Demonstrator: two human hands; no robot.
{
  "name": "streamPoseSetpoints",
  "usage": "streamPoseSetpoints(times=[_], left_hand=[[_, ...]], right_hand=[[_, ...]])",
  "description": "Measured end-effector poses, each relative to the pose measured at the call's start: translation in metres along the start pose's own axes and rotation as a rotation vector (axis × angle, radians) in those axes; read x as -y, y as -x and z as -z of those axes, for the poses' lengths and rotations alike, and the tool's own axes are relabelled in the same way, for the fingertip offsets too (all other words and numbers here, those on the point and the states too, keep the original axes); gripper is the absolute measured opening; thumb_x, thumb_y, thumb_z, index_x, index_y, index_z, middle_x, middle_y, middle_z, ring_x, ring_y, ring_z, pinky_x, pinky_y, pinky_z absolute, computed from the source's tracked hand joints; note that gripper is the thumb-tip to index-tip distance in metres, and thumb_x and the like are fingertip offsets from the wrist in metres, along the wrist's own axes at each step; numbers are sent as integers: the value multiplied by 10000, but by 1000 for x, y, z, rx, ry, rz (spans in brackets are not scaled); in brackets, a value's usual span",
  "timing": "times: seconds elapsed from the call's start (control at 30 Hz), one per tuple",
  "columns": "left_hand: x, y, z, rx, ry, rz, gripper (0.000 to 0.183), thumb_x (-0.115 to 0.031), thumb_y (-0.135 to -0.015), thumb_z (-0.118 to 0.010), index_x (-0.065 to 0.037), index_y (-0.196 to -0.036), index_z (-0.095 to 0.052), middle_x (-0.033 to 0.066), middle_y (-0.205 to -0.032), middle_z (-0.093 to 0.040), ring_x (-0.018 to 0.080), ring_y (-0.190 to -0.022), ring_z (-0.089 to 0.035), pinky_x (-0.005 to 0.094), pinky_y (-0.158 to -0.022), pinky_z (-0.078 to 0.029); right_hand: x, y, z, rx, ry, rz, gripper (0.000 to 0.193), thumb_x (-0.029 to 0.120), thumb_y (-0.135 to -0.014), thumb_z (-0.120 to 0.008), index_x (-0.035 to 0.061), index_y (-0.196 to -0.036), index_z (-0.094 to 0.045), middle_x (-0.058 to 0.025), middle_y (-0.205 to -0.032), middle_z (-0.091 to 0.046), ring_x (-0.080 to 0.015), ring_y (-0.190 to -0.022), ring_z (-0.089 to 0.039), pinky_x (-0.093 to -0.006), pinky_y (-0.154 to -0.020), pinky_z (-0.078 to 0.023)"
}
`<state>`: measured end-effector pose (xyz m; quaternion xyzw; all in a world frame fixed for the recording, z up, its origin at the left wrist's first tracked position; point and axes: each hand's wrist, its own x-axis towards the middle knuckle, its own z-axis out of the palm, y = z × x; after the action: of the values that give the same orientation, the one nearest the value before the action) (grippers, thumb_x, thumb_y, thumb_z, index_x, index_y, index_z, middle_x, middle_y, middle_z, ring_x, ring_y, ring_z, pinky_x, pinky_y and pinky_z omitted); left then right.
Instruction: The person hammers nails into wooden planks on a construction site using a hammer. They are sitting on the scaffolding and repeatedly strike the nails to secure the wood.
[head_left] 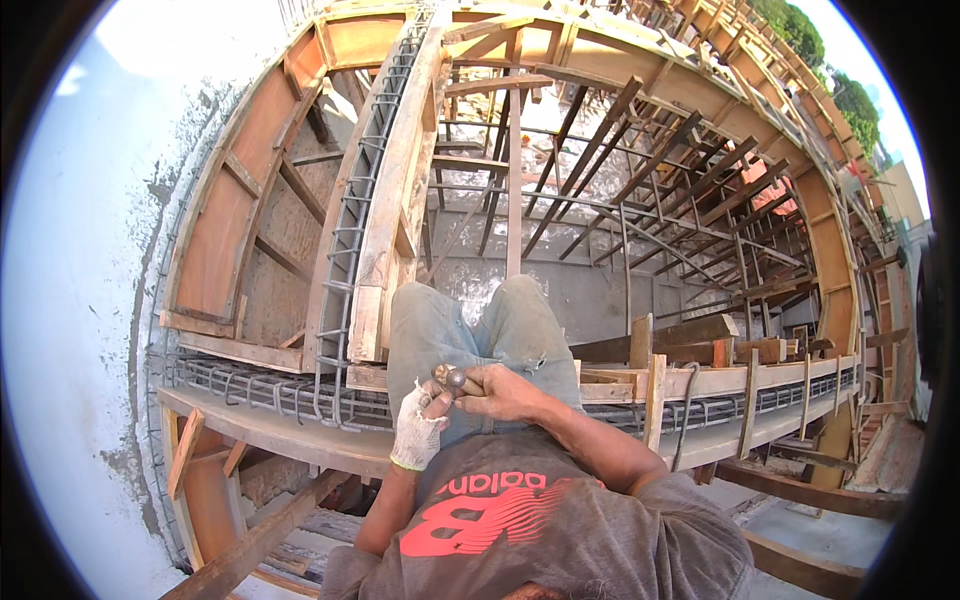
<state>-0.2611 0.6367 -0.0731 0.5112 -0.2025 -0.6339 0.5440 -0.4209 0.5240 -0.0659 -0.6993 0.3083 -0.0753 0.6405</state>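
Across the front of the grey-brown T-shirt, lower centre of the frame, runs red lettering above a large, partly striped red emblem.

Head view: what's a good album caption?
Gloved left hand and bare right hand holding a metal piece amid timber frames.

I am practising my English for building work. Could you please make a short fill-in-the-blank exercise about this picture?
1. The glove on the left hand is coloured ____.
2. The right hand, holding a small metal piece, wears ____ glove.
3. The print on the shirt is coloured ____.
4. The jeans are coloured ____.

Missing words: white; no; red; blue.
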Motion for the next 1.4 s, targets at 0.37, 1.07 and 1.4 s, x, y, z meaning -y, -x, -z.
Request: streamPoseSetpoints(times=[0.37,1.07,1.4], left_hand=[[-3,-9,20,317,-101,208,296,-341,-926,-700,-54,-917,-627,-70,-664,-451,38,-562,-385,214,-511,-301],[-3,-7,18,407,405,365,274,-223,-875,-744,-29,-984,-584,-41,-693,-429,66,-568,-395,217,-504,-331],[-2,5,39,133,241,220,201,-173,-900,-717,-1,-957,-629,-38,-670,-467,57,-532,-389,217,-482,-339]], right_hand=[[1,8,20,42,-20,96,350,119,-836,-664,1,-1164,-643,25,-735,-403,-88,-753,-428,-270,-707,-424],[28,6,13,182,-426,-133,452,42,-919,-675,40,-1361,-582,25,-992,-660,-66,-859,-576,-226,-759,-470],[33,-29,29,163,-217,-228,142,153,-885,-737,42,-930,-661,44,-657,-523,-65,-543,-461,-244,-481,-377]])
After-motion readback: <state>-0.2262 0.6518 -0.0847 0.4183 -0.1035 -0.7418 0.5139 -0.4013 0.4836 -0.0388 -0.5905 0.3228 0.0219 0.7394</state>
